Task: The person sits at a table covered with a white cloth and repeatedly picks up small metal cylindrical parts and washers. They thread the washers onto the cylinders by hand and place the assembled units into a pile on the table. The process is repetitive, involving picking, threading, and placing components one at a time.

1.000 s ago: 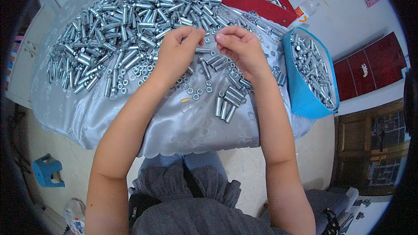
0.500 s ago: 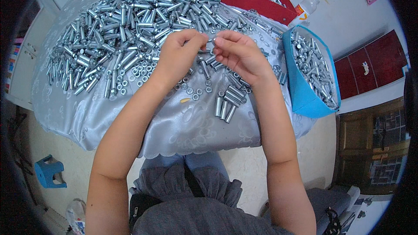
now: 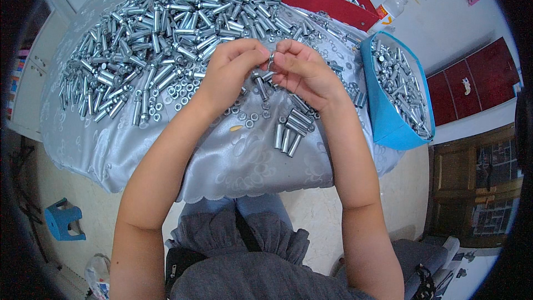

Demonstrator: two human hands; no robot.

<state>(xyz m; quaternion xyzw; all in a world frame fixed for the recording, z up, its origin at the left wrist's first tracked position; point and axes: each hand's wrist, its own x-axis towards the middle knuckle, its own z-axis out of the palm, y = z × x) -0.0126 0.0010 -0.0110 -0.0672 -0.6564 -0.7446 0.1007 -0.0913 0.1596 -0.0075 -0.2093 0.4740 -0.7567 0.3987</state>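
Note:
My left hand (image 3: 232,72) and my right hand (image 3: 308,72) meet fingertip to fingertip over the near part of a metal pile. A small shiny metal ring (image 3: 271,61), looking like a washer or nut, shows between them, pinched by my right thumb and fingers. The left thumb and forefinger are pressed together right beside it; what they hold is hidden. Under and around the hands lie silvery sleeve anchor bolts (image 3: 183,22) in a big heap. Loose hex nuts (image 3: 250,119) are scattered by my left wrist, and a few metal sleeves (image 3: 294,128) lie by my right wrist.
A silvery patterned cloth (image 3: 250,161) covers the round table. At the right edge stands a blue fabric bin (image 3: 397,139) full of bolts. Behind it are a red box (image 3: 327,3) with more bolts and a plastic bottle (image 3: 391,8). A blue stool (image 3: 64,219) stands on the floor at left.
The metal ring between my fingertips has turned and shows more plainly now. My left hand has shifted very slightly to the right; the pile is unchanged.

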